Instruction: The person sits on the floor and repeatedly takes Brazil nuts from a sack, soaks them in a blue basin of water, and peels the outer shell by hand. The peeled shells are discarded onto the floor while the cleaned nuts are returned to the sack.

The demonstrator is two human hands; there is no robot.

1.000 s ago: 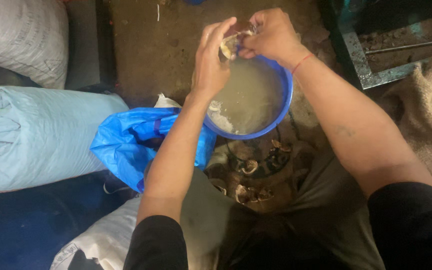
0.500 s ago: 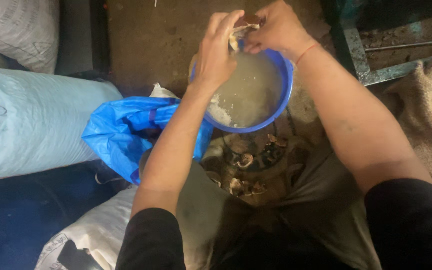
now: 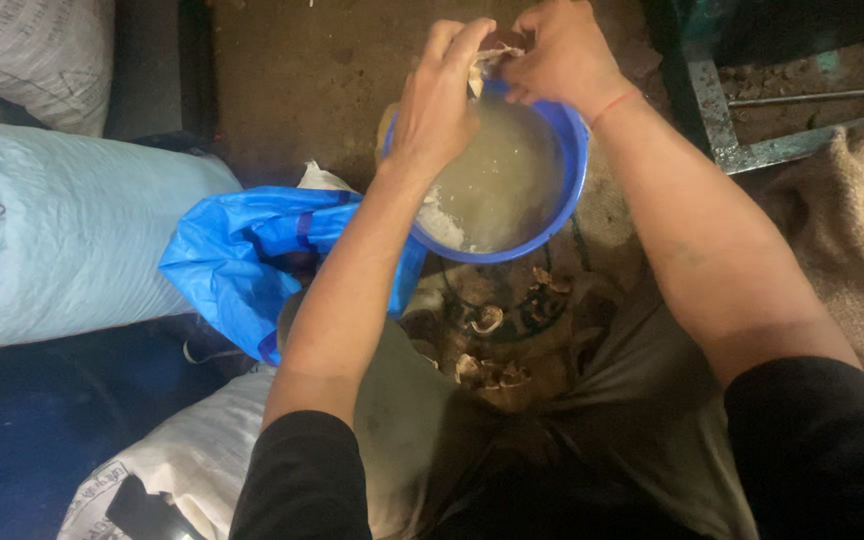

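A round blue bowl point(image 3: 572, 170) full of cloudy water with pale pieces in it sits in front of me. Both hands are over its far rim. My left hand point(image 3: 437, 105) and my right hand point(image 3: 562, 55) together grip a small pale piece point(image 3: 480, 68) between their fingers, just above the water. A thin red band circles my right wrist. Below the bowl, a dark sack mouth holds brown shell-like scraps point(image 3: 487, 345).
A crumpled blue plastic bag point(image 3: 252, 255) lies left of the bowl. Large pale filled sacks point(image 3: 52, 240) lie at the left, a white sack point(image 3: 182, 460) at bottom left. Burlap point(image 3: 852, 230) is at the right, a metal frame point(image 3: 752, 150) at top right.
The view has shifted slightly, so bowl and hands sit a little higher in frame. Both hands stay on the pale piece over the bowl's far rim.
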